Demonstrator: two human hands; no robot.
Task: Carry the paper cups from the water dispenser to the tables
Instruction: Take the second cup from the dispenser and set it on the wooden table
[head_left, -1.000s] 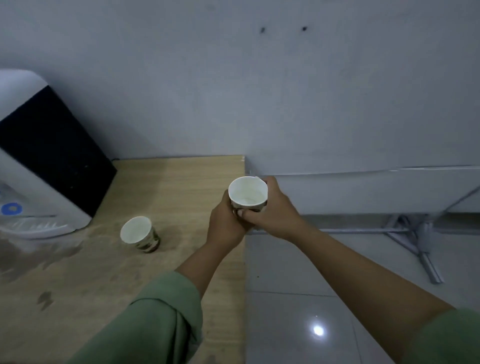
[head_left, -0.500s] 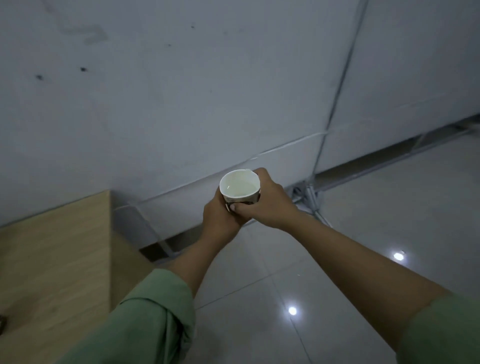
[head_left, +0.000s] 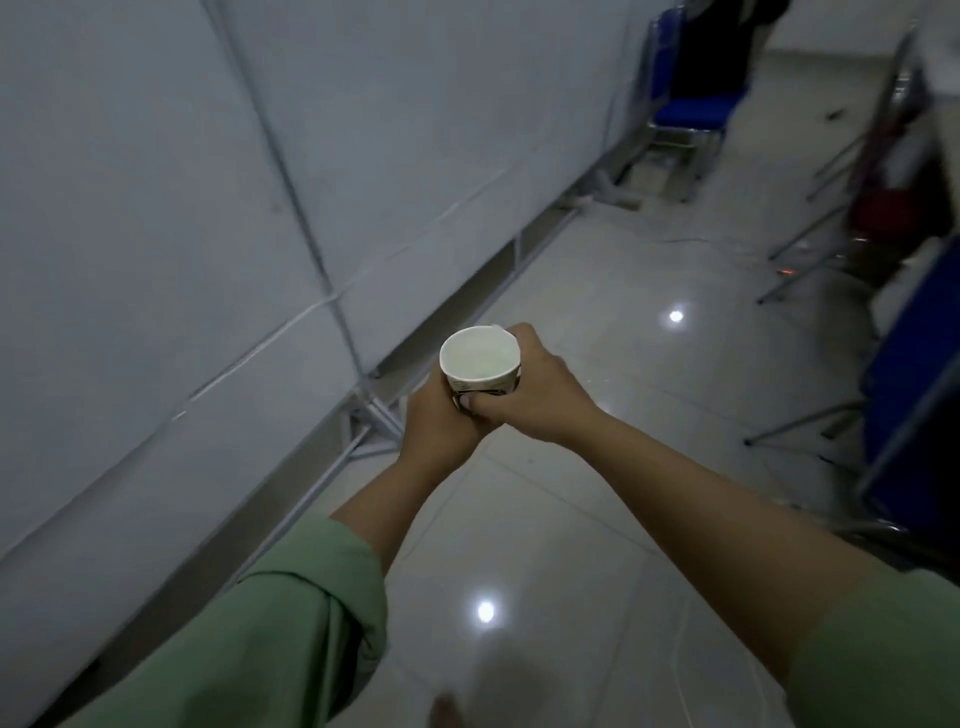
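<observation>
A white paper cup (head_left: 479, 357) with a printed band sits upright in both my hands at the middle of the view, above the tiled floor. My right hand (head_left: 540, 395) wraps its right side and front. My left hand (head_left: 437, 423) cups it from below and from the left. The cup's inside looks pale; I cannot tell how full it is. The water dispenser and the wooden table are out of view.
A grey partition wall (head_left: 182, 208) on metal feet (head_left: 371, 421) runs along the left. Blue chairs stand far ahead (head_left: 693, 111) and at the right edge (head_left: 914, 374), with metal legs (head_left: 810, 421) reaching onto the glossy floor (head_left: 571, 519).
The view has swung right, away from the wooden table and dispenser, which have left the frame. Both hands keep the same hold on the cup while the aisle with chairs comes into sight.
</observation>
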